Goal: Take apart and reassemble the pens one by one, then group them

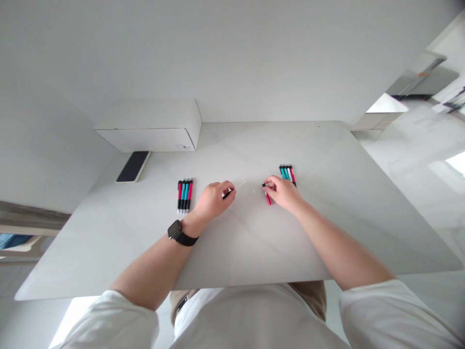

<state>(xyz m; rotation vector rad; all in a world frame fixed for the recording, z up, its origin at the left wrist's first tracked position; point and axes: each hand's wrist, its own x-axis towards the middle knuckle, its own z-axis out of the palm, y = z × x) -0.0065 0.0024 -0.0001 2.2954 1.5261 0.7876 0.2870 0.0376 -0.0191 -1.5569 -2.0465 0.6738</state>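
Note:
Closed around a short black pen part (227, 194), my left hand (215, 198) is over the middle of the table. A thin clear refill (240, 184) sticks out from it toward the right. My right hand (282, 191) pinches a red pen barrel (268, 198) with a black upper end, tilted downward. To the left of my left hand lies a row of several assembled pens (185, 196), red and teal with black grips. Just behind my right hand are several teal, white and red pen barrels (286, 172), partly hidden by the hand.
A white box (148, 139) stands against the wall at the back left. In front of it lies a phone (133, 166) with a dark screen. The white marble-patterned table (232, 261) ends close to my body.

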